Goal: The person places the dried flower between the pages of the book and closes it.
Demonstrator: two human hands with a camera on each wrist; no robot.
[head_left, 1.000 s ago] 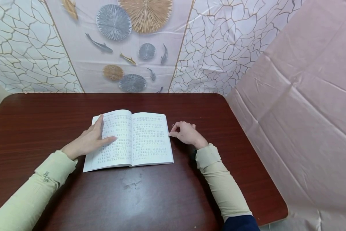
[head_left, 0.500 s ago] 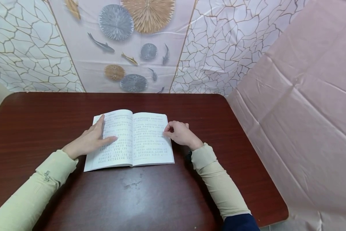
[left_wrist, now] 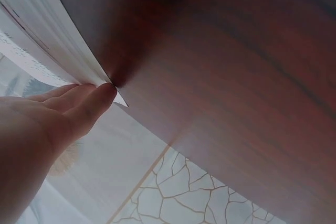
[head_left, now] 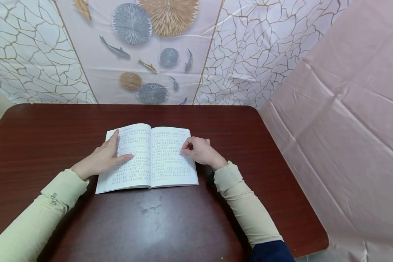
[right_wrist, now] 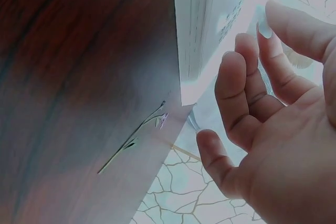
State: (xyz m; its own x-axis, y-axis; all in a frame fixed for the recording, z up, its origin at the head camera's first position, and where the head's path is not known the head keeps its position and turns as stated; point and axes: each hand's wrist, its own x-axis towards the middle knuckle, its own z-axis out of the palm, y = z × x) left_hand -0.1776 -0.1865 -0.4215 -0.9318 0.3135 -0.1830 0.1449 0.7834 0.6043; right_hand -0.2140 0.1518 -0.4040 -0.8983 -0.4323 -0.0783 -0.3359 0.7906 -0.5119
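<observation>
A book (head_left: 166, 174) lies open on the table, its printed pages facing up. My left hand (head_left: 99, 158) rests on the left page, thumb spread over the print. In the left wrist view, its fingers (left_wrist: 89, 108) lie along the book's outer edge. My right hand (head_left: 203, 151) is over the outer part of the right page, thumb and forefinger brought together. Between those tips, the right wrist view has a small, thin pale piece (right_wrist: 265, 27); I cannot tell what it is. The other fingers curl loosely beside the page edges (right_wrist: 194, 30).
A thin sprig (right_wrist: 131, 137) with small purplish tips lies on the dark wood table (head_left: 157, 225) beside the book in the right wrist view. Patterned cloth (head_left: 94, 72) hangs behind the table, and pink cloth (head_left: 340, 145) slopes down at the right.
My right hand has moved left, from the book's right edge to over the right page, with its pinch kept. The left hand stays on the left page.
</observation>
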